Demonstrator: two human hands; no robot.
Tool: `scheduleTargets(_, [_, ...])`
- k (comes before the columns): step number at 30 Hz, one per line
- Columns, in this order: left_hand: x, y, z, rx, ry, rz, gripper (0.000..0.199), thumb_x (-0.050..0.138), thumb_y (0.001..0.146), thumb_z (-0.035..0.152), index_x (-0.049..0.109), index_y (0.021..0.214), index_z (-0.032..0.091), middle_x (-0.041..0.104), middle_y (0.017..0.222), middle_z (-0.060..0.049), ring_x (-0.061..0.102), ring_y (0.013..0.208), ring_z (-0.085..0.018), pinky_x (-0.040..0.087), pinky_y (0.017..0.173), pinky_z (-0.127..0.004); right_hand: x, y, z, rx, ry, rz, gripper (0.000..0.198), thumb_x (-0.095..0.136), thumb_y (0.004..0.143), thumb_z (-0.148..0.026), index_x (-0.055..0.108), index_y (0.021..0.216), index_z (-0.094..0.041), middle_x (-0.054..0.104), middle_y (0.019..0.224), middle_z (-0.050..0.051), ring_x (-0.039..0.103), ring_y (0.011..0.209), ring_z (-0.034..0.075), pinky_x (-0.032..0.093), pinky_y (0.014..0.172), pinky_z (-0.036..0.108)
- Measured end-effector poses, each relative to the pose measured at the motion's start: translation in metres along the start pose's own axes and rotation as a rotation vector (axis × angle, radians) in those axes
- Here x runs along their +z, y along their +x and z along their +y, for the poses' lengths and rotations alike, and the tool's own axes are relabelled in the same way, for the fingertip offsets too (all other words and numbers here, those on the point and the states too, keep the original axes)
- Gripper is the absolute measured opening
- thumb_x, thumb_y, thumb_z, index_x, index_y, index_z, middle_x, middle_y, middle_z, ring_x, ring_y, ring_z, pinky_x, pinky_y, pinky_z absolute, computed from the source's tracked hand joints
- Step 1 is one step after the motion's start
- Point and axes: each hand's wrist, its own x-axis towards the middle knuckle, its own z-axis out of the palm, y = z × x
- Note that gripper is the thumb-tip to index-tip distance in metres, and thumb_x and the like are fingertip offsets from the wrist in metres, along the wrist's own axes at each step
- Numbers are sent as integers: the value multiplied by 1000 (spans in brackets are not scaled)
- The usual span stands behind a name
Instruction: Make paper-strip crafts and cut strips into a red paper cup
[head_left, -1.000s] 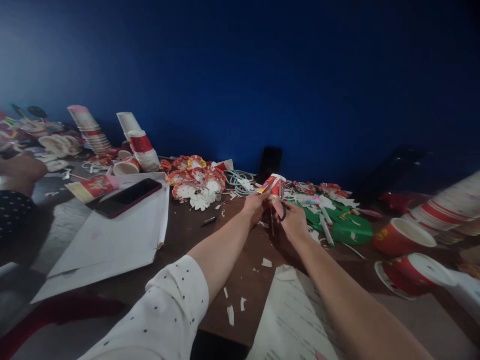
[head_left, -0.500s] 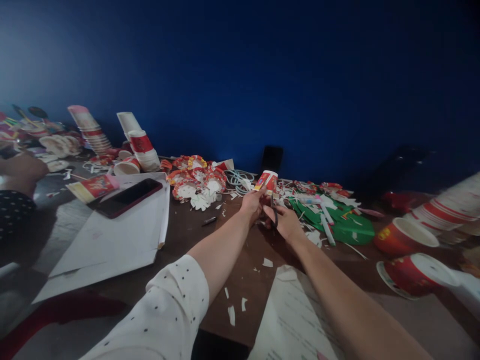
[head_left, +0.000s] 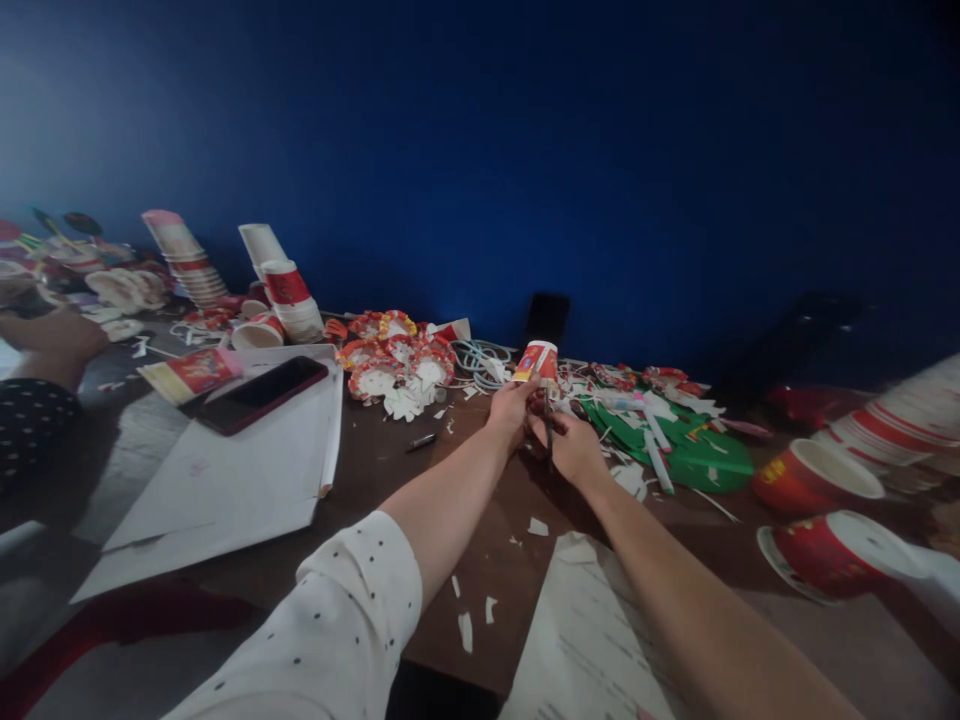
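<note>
A red and white paper cup is held by my left hand, its pale base facing up and away from me. My right hand is closed round a pair of dark-handled scissors just under the cup. The blades are mostly hidden by the cup and my fingers, so I cannot see where they touch it. Left of my hands lies a heap of red and white cut paper flowers. White paper scraps lie on the brown table below my wrists.
Green sheets with white markers lie to the right, near red paper cups. On the left, a phone rests on white paper, with stacked cups behind. Another person's hand is at the far left.
The whole view has shifted slightly. My hands and the cup stay in nearly the same place, with the scissors' handle at a slightly different angle. The other person's hand has moved a little.
</note>
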Motion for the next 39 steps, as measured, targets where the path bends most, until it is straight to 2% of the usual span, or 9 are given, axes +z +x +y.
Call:
scheduleTargets(4, [1, -1, -3, 27, 35, -18, 18, 75, 69, 19, 58, 68, 12, 55, 53, 1, 50, 46, -7, 39, 47, -18, 1, 1, 2, -19, -27, 24, 37, 56, 77, -52, 68, 73, -17, 65, 63, 4, 56, 62, 18, 40, 58, 26])
scheduleTargets(12, [2, -3, -3, 24, 29, -13, 18, 74, 69, 19, 58, 66, 12, 55, 51, 2, 50, 46, -7, 41, 49, -19, 5, 1, 6, -23, 23, 41, 40, 55, 78, -56, 66, 71, -18, 64, 60, 4, 55, 59, 18, 39, 55, 26])
scheduleTargets(18, [5, -6, -1, 17, 24, -5, 19, 75, 69, 18, 57, 66, 12, 56, 51, 1, 51, 46, -7, 40, 48, -18, 5, 2, 9, -63, -55, 77, 37, 53, 80, -52, 64, 68, -18, 63, 61, 4, 53, 59, 17, 38, 55, 26])
scheduleTargets(22, [2, -1, -4, 18, 27, -34, 21, 76, 68, 21, 57, 67, 12, 53, 50, 3, 48, 44, -6, 37, 47, -18, 6, 0, 5, -61, -16, 74, 36, 53, 81, -49, 62, 66, -18, 61, 56, 3, 53, 56, 17, 38, 55, 26])
scheduleTargets(33, [-1, 3, -6, 45, 62, -67, 22, 76, 66, 24, 60, 74, 12, 54, 52, 3, 47, 43, -6, 36, 46, -19, 8, 0, 8, -81, -4, 96, 33, 54, 80, -48, 66, 76, -17, 66, 67, 5, 55, 61, 18, 39, 57, 25])
scheduleTargets(39, [0, 0, -4, 48, 29, -52, 25, 79, 63, 23, 59, 72, 12, 53, 51, 3, 45, 42, -5, 34, 42, -17, 5, -1, 2, -10, 29, 82, 30, 56, 75, -45, 65, 70, -17, 63, 60, 4, 54, 59, 18, 38, 55, 26])
